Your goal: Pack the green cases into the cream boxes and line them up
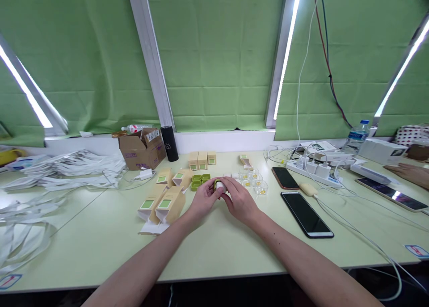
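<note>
A person's two bare hands meet over a pale-green table point(214, 249), fingers closed in a narrow grip around a small green-and-white object point(220, 186). The left hand point(205, 196) holds it from the left and the right hand point(240, 199) from the right, the fingers covering much of its shape. The object is at the middle of the table, above the surface. Just beyond the left hand sit small square olive-green containers point(195, 185) in a cluster; just past the right hand stand clear plastic containers with yellow centres point(261, 189). To the left, beige cardboard cartons with green square panels point(171, 203) lie tilted, while three smaller beige cartons point(202, 160) stand together at the far side. Farther left are an open brown cardboard box point(142, 149) and a black cylinder point(169, 144). On the right, a black-screened smartphone with a white lower edge point(306, 214) lies near a white power strip point(313, 172). At the far right, another person's hand point(409, 174) rests on the table.
</note>
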`<state>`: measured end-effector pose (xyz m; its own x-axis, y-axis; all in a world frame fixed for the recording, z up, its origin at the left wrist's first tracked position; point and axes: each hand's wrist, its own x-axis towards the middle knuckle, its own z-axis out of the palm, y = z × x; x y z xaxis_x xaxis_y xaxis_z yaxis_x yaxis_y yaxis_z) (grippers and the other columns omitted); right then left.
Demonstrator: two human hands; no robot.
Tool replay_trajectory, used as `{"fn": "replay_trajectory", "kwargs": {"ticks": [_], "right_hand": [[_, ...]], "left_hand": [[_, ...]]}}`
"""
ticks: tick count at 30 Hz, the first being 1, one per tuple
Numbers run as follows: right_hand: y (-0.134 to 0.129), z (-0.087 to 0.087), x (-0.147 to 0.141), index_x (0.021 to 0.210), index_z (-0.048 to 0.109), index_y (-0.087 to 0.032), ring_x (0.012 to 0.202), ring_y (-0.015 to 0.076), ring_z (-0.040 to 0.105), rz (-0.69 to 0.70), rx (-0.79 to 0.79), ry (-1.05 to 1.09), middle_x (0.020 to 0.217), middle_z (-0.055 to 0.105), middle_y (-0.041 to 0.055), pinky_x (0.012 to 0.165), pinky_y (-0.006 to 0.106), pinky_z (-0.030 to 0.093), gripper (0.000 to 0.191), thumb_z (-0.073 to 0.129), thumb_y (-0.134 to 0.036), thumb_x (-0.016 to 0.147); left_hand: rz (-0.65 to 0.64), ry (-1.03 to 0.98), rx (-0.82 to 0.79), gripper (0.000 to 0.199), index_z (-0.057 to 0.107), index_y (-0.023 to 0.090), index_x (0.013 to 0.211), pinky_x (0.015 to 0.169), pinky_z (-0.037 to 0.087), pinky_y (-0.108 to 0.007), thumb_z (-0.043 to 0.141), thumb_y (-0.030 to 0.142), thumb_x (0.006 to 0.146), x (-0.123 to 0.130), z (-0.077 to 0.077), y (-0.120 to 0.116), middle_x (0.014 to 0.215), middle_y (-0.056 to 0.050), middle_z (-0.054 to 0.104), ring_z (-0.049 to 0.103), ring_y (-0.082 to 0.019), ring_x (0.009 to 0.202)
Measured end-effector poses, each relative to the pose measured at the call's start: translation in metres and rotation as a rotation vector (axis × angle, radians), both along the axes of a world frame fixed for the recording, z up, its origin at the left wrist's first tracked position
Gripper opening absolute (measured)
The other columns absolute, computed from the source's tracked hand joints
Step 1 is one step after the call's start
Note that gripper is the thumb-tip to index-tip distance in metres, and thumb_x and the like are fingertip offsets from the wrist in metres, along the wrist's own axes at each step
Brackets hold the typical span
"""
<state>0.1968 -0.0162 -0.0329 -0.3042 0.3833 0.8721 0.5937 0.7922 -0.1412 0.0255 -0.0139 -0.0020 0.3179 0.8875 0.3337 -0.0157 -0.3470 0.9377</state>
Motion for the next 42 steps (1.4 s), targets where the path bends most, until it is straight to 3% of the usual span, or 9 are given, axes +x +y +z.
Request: {"fn": "replay_trajectory", "kwargs": {"ticks": [8,13,19,24,30,35,39,42], "right_hand": [[0.001,-0.002,0.0,0.156,0.046,-0.021,0.124,0.0301,0.069,-0.007,0.007,0.001,0.132,0.069,0.018,0.102,0.048,0.063,0.051,0.052,-0.017,0.105],[-0.001,0.0,0.001,0.157,0.042,-0.023,0.126,0.0304,0.066,0.02,-0.031,0.025,0.134,0.068,0.017,0.104,0.05,0.062,0.054,0.053,-0.017,0.104],[0.001,-0.002,0.001,0.153,0.04,-0.026,0.091,0.0249,0.07,0.098,-0.169,0.161,0.123,0.067,0.0139,0.085,0.047,0.065,0.057,0.06,-0.022,0.101],[0.001,-0.005,0.002,0.145,0.046,-0.026,0.087,0.0225,0.069,0.122,-0.245,0.262,0.113,0.069,0.0099,0.085,0.044,0.064,0.047,0.061,-0.024,0.1],[-0.002,0.001,0.001,0.134,0.051,-0.025,0.084,0.0194,0.07,0.155,-0.404,0.424,0.123,0.07,0.0106,0.083,0.04,0.062,0.044,0.069,-0.033,0.095],[0.002,0.004,0.001,0.129,0.051,-0.026,0.085,0.0179,0.069,0.211,-0.566,0.601,0.11,0.07,0.0056,0.083,0.038,0.061,0.044,0.073,-0.037,0.092],[0.005,0.007,0.001,0.123,0.051,-0.028,0.085,0.0182,0.069,0.32,-0.7,0.76,0.1,0.069,0.0017,0.074,0.034,0.061,0.048,0.078,-0.044,0.087],[0.005,0.011,0.0,0.117,0.051,-0.027,0.078,0.0179,0.069,0.413,-0.77,0.861,0.089,0.069,-0.0011,0.069,0.033,0.062,0.052,0.083,-0.049,0.082]], "left_hand": [[0.007,0.008,-0.003,0.062,0.069,0.013,0.122,0.077,0.056,-0.032,0.076,0.062,0.085,-0.001,0.0,0.001,0.099,-0.01,0.073,0.065,-0.019,0.084],[0.006,-0.018,-0.006,0.064,0.071,0.014,0.124,0.077,0.055,-0.031,0.079,0.062,0.082,0.0,0.001,0.001,0.106,-0.012,0.075,0.064,-0.019,0.086],[-0.001,-0.027,0.004,0.062,0.074,0.013,0.118,0.072,0.052,-0.029,0.074,0.065,0.085,-0.001,-0.001,0.006,0.097,-0.011,0.074,0.061,-0.016,0.075],[0.035,0.028,0.009,0.064,0.075,0.012,0.104,0.063,0.046,-0.027,0.07,0.073,0.084,-0.004,-0.001,0.007,0.083,-0.007,0.069,0.054,-0.014,0.065],[0.099,-0.002,0.003,0.055,0.074,0.019,0.12,0.066,0.05,-0.029,0.055,0.064,0.097,-0.01,0.002,0.005,0.109,-0.011,0.074,0.063,-0.019,0.081],[0.244,0.102,0.226,0.039,0.063,0.023,0.134,0.087,0.056,-0.035,0.058,0.041,0.1,-0.015,-0.005,0.01,0.129,-0.011,0.071,0.066,-0.022,0.107],[0.368,0.271,0.475,0.035,0.059,0.025,0.135,0.091,0.056,-0.039,0.057,0.026,0.1,-0.018,-0.009,0.01,0.129,-0.011,0.068,0.065,-0.022,0.107],[0.405,0.378,0.713,0.036,0.057,0.026,0.134,0.101,0.054,-0.047,0.057,0.018,0.099,-0.02,-0.008,0.009,0.129,-0.011,0.065,0.06,-0.025,0.119]]}}
